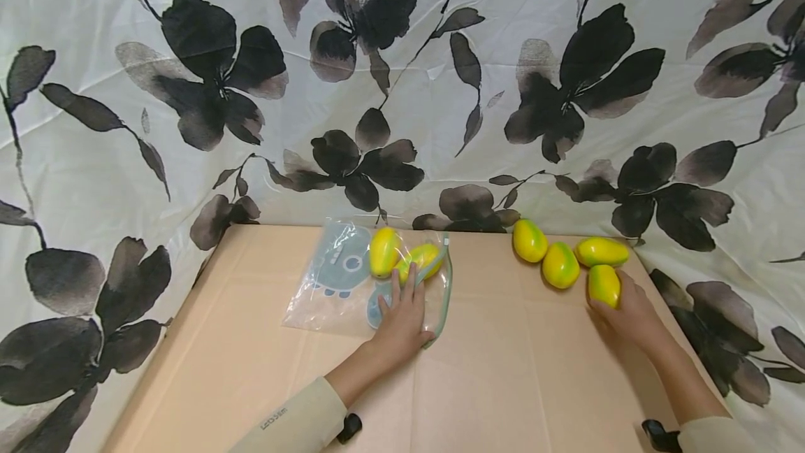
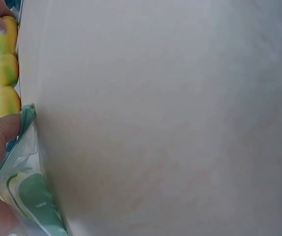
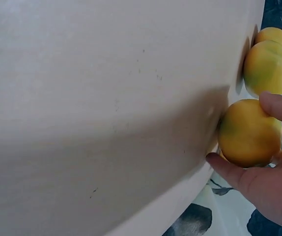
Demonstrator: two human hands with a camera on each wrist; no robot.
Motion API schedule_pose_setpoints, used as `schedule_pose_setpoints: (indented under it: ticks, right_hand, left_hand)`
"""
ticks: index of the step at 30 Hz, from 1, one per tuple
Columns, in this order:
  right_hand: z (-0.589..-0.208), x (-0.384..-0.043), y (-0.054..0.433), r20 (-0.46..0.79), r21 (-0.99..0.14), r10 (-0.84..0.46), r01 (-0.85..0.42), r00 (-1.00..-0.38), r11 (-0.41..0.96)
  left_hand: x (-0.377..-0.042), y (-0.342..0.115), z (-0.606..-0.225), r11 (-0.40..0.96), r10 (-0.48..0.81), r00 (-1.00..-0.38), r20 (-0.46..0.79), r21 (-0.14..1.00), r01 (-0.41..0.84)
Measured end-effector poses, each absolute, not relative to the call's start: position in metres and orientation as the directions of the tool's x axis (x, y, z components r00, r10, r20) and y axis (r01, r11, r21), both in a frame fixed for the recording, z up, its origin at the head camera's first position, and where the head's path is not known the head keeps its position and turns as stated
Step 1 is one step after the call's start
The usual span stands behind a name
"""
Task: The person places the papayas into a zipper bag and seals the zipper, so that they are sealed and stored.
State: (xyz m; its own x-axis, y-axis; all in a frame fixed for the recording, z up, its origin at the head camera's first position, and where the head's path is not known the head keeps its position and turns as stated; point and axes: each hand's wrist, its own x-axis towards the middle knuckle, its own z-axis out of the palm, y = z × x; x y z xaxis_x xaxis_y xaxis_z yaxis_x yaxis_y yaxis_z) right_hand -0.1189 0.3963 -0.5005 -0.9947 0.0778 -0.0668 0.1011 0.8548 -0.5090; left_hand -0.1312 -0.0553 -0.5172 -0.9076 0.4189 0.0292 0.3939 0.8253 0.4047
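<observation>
A clear zip bag (image 1: 342, 299) with blue printed shapes and a green zip edge lies flat, and two yellow-green mangoes (image 1: 385, 252) sit inside it. My left hand (image 1: 402, 317) is on the bag's mouth side; in the left wrist view its thumb and fingers are at the green zip edge (image 2: 27, 115), holding it. Over at the right, my right hand (image 1: 635, 310) grips a mango (image 1: 604, 286) between thumb and fingers. The right wrist view shows that mango (image 3: 251, 132) with fingertips on both its sides.
Beside the gripped mango lie three more: one lying sideways (image 1: 602, 252), one in the middle (image 1: 560, 265) and one farther left (image 1: 530, 240). The tan board (image 1: 478, 369) carries everything. Floral cloth (image 1: 453, 89) rises behind it and flanks both sides.
</observation>
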Motion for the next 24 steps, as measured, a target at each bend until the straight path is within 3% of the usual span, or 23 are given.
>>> schedule_pose_setpoints:
  ticks: [13,18,24]
  right_hand:
    - [-0.493,-0.111,0.403,0.097,-0.537,0.011,-0.043,-0.995,0.842]
    - [-0.483,-0.114,0.400,0.193,-0.504,-0.027,-0.123,-0.981,0.855]
    - [-0.468,-0.114,0.385,0.204,-0.463,-0.082,-0.170,-0.976,0.870]
  left_hand:
    - [-0.133,-0.054,-0.518,0.830,0.420,-0.907,0.012,0.400,0.389]
    - [-0.135,-0.054,-0.518,0.829,0.417,-0.909,0.015,0.403,0.387]
    - [-0.134,-0.054,-0.518,0.831,0.413,-0.910,0.017,0.401,0.385]
